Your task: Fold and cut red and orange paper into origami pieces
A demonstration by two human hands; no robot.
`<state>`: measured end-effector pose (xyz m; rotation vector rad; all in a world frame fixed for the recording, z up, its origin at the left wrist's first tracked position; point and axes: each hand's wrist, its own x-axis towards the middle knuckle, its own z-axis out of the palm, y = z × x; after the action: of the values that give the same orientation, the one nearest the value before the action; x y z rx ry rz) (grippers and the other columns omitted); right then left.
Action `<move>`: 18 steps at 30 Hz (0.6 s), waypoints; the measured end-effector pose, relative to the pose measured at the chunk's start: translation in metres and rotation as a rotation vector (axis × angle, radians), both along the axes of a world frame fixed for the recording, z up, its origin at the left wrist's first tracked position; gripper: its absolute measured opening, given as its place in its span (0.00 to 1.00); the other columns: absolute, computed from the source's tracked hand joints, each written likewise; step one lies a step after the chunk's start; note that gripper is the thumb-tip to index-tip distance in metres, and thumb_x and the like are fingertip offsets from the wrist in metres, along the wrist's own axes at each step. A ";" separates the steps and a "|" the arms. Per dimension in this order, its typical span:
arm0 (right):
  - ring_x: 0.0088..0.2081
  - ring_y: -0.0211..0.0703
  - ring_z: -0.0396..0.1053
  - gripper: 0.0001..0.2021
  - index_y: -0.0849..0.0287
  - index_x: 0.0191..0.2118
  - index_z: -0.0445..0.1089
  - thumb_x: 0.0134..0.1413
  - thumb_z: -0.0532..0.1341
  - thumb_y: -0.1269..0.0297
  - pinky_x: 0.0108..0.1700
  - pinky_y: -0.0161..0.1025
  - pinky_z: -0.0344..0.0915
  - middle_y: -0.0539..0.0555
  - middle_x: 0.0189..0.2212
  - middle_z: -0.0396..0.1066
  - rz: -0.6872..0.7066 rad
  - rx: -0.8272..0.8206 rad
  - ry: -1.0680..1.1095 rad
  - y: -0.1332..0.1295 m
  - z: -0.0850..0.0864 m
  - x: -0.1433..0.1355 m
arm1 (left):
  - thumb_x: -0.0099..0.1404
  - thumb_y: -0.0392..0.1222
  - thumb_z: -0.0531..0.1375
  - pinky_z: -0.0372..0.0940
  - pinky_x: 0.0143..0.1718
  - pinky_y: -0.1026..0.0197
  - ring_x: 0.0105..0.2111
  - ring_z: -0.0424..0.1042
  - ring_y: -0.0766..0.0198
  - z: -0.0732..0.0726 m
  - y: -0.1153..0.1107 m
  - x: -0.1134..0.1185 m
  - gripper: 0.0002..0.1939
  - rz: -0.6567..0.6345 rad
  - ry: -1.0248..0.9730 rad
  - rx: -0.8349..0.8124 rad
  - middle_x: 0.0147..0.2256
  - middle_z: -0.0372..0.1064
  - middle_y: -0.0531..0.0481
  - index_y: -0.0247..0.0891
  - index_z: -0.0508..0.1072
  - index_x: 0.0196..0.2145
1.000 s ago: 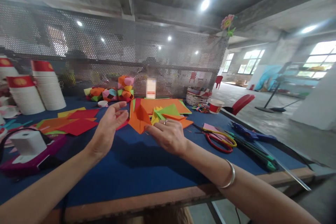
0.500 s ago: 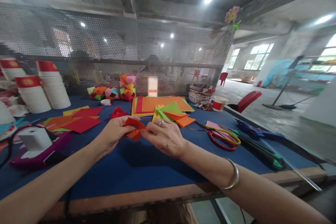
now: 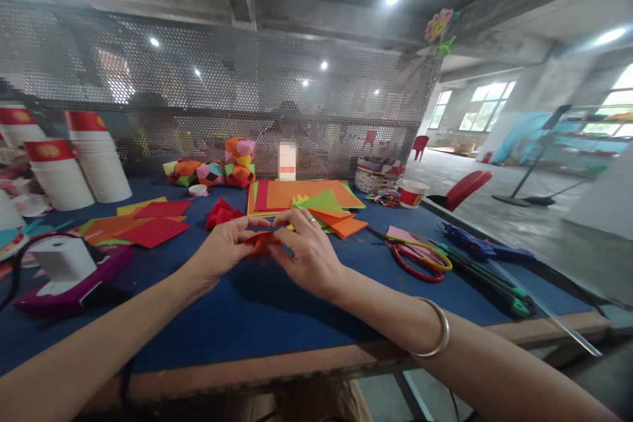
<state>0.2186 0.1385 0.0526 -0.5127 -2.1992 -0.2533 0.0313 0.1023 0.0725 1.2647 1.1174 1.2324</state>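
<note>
Between both hands, above the blue tabletop [image 3: 198, 336], is a small folded piece of orange paper [image 3: 261, 244]. My left hand [image 3: 230, 244] pinches its left side between thumb and fingers. On its right side, my right hand [image 3: 309, 247], with a ring on one finger, grips the paper; the fingers hide part of it. A red folded paper piece [image 3: 222, 212] lies just behind my left hand. Beyond my right hand are green folded paper [image 3: 324, 203] and orange folded paper [image 3: 349, 225], near a stack of coloured sheets [image 3: 306, 194].
Scissors [image 3: 420, 264], a green-handled cutter [image 3: 494, 287] and a blue glue gun [image 3: 482, 244] lie right. A purple power strip [image 3: 74, 287], loose coloured sheets [image 3: 153, 231] and stacked paper cups [image 3: 96, 158] are left. Paper balls [image 3: 212, 173] and a basket [image 3: 378, 175] stand behind.
The orange paper has been turned flatter and is now more covered by the fingers. My right hand has risen slightly and arched over it, and my left forefinger has stretched out.
</note>
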 end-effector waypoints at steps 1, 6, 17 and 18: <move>0.48 0.50 0.70 0.08 0.59 0.38 0.76 0.70 0.60 0.68 0.53 0.48 0.69 0.61 0.46 0.74 0.003 -0.025 0.004 0.000 0.000 0.000 | 0.41 0.39 0.76 0.72 0.34 0.61 0.28 0.80 0.61 0.000 -0.001 0.000 0.27 -0.003 -0.002 0.001 0.29 0.83 0.49 0.37 0.78 0.41; 0.49 0.51 0.70 0.04 0.59 0.44 0.75 0.67 0.64 0.66 0.53 0.48 0.70 0.61 0.47 0.74 0.050 -0.108 0.038 -0.001 0.001 0.001 | 0.41 0.37 0.74 0.70 0.34 0.62 0.29 0.79 0.62 0.002 -0.002 0.000 0.27 0.027 -0.038 0.020 0.32 0.83 0.50 0.38 0.78 0.42; 0.47 0.48 0.69 0.08 0.55 0.36 0.81 0.67 0.66 0.65 0.51 0.46 0.68 0.57 0.47 0.73 0.100 -0.079 0.017 0.005 0.002 0.001 | 0.39 0.39 0.75 0.66 0.28 0.66 0.23 0.75 0.67 -0.002 0.000 0.000 0.28 0.080 -0.037 -0.015 0.27 0.81 0.52 0.35 0.76 0.41; 0.47 0.48 0.70 0.08 0.56 0.36 0.81 0.68 0.65 0.65 0.51 0.46 0.68 0.57 0.47 0.73 0.100 -0.085 0.009 0.005 0.002 0.000 | 0.39 0.40 0.76 0.67 0.29 0.66 0.23 0.75 0.67 -0.002 0.000 0.000 0.29 0.080 -0.034 -0.016 0.27 0.81 0.52 0.35 0.76 0.41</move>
<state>0.2189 0.1431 0.0546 -0.4477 -2.2269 -0.1048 0.0315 0.1027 0.0701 1.1931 1.1607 1.2968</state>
